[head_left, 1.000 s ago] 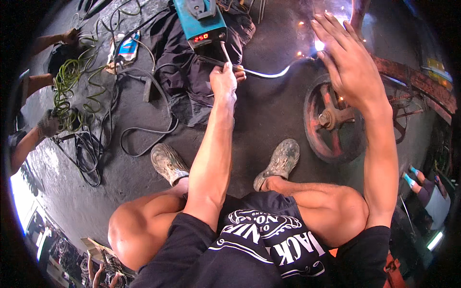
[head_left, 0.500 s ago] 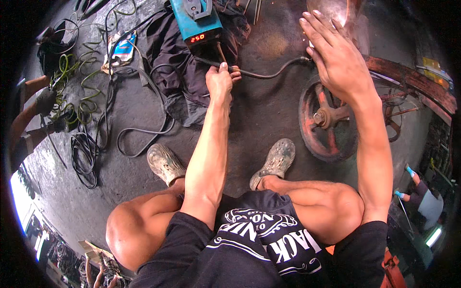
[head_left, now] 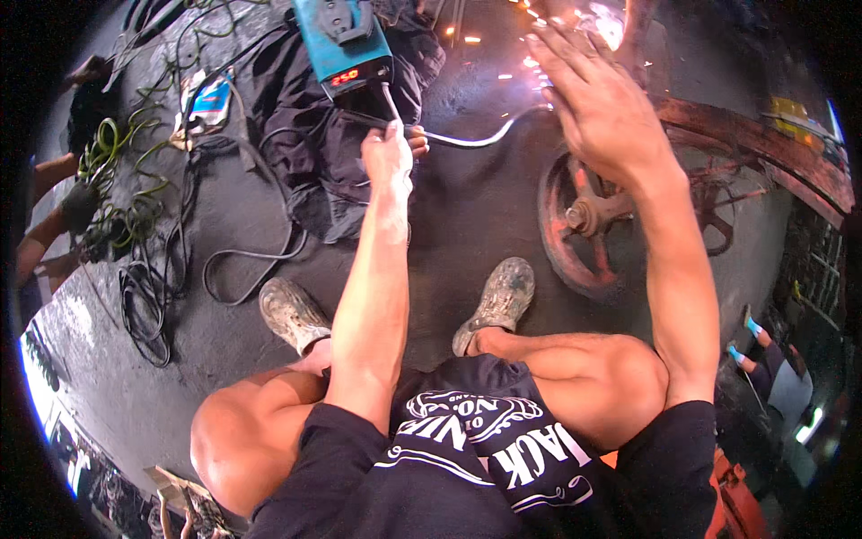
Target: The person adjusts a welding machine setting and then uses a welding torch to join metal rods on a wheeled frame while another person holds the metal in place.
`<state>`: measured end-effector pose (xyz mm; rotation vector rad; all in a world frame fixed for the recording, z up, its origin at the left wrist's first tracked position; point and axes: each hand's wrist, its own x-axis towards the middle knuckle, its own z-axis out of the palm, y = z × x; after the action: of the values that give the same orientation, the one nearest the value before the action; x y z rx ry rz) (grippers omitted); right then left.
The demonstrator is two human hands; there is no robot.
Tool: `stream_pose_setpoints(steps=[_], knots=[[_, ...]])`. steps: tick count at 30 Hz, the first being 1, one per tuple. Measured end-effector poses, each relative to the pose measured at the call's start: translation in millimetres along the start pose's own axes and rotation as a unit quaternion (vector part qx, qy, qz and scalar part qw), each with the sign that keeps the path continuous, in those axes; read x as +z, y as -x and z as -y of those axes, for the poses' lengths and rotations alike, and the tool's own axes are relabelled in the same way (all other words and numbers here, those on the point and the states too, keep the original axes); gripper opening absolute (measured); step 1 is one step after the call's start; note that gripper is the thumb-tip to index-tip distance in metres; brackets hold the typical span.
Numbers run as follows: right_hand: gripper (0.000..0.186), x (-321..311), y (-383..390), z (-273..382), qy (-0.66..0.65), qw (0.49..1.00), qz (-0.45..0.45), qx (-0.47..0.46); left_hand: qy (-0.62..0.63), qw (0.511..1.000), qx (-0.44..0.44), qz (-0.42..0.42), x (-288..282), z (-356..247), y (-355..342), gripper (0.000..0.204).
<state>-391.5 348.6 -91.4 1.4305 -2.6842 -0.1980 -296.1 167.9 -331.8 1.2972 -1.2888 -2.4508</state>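
Note:
My left hand (head_left: 390,154) is closed round a thin cable (head_left: 480,141), close under the front of a teal welding machine (head_left: 341,40) with a red lit display. The cable runs from the machine past my fist to the right. My right hand (head_left: 603,117) is raised with its fingers stretched out flat, holding nothing that I can see. Just past its fingertips glares a white welding arc (head_left: 608,27), with sparks (head_left: 532,63) flying to the left. The hand partly hides the spot where the arc burns.
The machine rests on dark crumpled cloth (head_left: 310,171). A rusty red wheel (head_left: 584,216) and frame bar (head_left: 754,144) stand at the right. Green coiled cord (head_left: 112,148) and black cables (head_left: 148,305) lie at the left. Other people's arms (head_left: 45,216) reach in there.
The arc has flared up and sparks now scatter near my right fingertips, lighting the cable and my left forearm white. The scene has shifted slightly left. Both hands keep their poses.

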Motion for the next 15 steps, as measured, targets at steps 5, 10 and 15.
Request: stream_pose_setpoints(steps=[5, 10, 15], knots=[[0.045, 8.1, 2.8, -3.8, 0.003, 1.000, -0.017, -0.002, 0.000, 1.000, 0.003, 0.006, -4.7, 7.3, -5.2, 0.020], [0.045, 8.9, 3.6, -5.4, 0.010, 0.999, -0.037, -0.022, -0.001, 1.000, 0.000, 0.009, -3.3, 5.0, -4.3, 0.019], [0.047, 5.8, 4.9, -4.5, 0.007, 0.999, -0.032, -0.022, -0.048, 0.998, 0.017, 0.025, -5.1, 6.2, -0.2, 0.023]])
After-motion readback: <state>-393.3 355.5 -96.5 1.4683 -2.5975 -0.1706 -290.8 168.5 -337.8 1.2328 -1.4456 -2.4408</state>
